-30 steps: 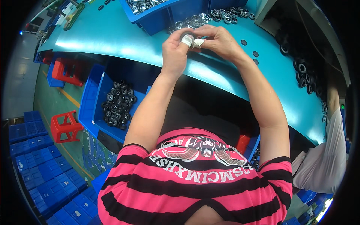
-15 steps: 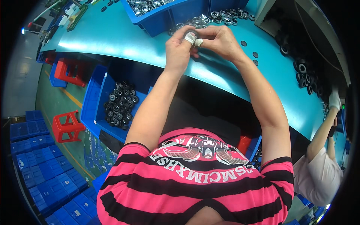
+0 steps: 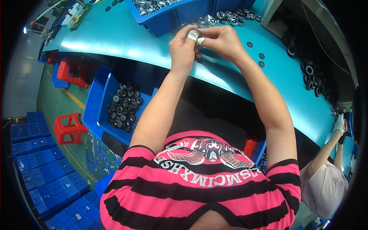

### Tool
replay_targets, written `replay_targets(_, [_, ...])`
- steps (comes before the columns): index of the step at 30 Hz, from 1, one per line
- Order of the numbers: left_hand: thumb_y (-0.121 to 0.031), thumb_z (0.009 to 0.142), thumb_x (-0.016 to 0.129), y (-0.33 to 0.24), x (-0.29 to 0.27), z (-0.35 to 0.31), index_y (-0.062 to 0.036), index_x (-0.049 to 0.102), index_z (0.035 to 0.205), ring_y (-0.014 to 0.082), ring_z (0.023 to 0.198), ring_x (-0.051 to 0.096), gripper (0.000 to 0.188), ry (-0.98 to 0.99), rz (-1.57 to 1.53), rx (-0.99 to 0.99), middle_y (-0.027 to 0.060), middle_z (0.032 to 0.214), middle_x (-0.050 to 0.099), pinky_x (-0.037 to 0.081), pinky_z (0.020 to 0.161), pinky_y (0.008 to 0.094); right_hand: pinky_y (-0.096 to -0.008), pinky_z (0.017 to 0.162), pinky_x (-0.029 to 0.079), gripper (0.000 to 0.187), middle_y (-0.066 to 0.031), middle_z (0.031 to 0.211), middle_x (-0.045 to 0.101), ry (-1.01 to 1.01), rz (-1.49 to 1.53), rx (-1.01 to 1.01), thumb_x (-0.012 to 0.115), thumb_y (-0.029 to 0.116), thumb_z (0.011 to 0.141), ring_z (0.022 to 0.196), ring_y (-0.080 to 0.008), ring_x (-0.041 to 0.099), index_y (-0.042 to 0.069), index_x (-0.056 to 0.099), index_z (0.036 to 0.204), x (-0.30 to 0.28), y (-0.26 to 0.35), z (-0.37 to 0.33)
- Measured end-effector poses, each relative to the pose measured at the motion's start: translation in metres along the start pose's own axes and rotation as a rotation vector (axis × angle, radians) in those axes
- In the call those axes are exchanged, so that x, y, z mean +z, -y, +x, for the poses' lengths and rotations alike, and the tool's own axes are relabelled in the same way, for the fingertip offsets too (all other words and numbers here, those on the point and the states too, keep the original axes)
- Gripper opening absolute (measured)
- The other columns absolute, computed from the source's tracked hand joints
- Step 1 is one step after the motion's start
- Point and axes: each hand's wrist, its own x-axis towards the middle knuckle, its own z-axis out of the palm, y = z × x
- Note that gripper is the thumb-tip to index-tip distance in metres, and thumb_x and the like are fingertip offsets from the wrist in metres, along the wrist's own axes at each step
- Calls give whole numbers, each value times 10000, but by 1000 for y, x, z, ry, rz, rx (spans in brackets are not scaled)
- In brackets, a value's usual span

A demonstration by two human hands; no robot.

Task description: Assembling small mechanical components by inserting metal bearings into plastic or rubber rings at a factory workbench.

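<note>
Left hand (image 3: 183, 48) and right hand (image 3: 221, 38) both pinch one small metal ring (image 3: 193, 35) between fingertips, just before the blue bin (image 3: 168, 17).

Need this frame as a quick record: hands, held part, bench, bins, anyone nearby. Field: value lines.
left hand: raised over the bench, fingertips taped, pinching a small silver ring part
right hand: meets the left hand at the same part, fingertips on it
bench: teal worktop, curved by the lens
bin on bench: blue bin of silver metal rings
loose parts: metal rings beyond the hands; black round parts at right
lower bin: blue bin holding black ringed parts
floor: red stool, stacked blue crates
nearby: co-worker at lower right
</note>
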Motion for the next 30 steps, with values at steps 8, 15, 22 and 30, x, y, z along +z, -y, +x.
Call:
replay_targets(8, [-42, 990, 594, 0, -1, -2, -49, 662, 1251, 101, 705, 607, 270, 123, -10, -5, 49, 1027, 668, 527, 540, 244, -311, 886, 527, 436, -125, 1045, 762, 88, 138, 57, 805, 233, 753, 972, -174, 704, 45, 768, 1145, -14, -14, 4])
replay_targets(15, [-3, 966, 607, 3, -6, 3, -34, 684, 1213, 71, 589, 537, 260, 39, 89, -16, 39, 890, 667, 457, 480, 230, -310, 813, 546, 384, -135, 980, 774, 12, -86, -60, 802, 277, 769, 887, -165, 721, 79, 787, 1097, -5, -6, -1])
replay_targets(22, [-14, 961, 609, 0, -5, 4, -41, 536, 1407, 91, 726, 607, 453, 203, 92, 13, 57, 1022, 670, 498, 534, 235, -316, 786, 563, 496, -138, 1003, 750, 83, 201, 86, 769, 271, 773, 862, -183, 709, 10, 731, 1193, -16, -17, 8])
replay_targets(30, [-37, 945, 620, 0, 2, -2, -67, 457, 1475, 110, 817, 632, 556, 219, 364, 74, 71, 1076, 678, 537, 565, 255, -260, 703, 504, 449, -54, 903, 703, 11, 229, 193, 755, 258, 803, 728, -114, 610, -11, 721, 1160, -7, -12, 4])
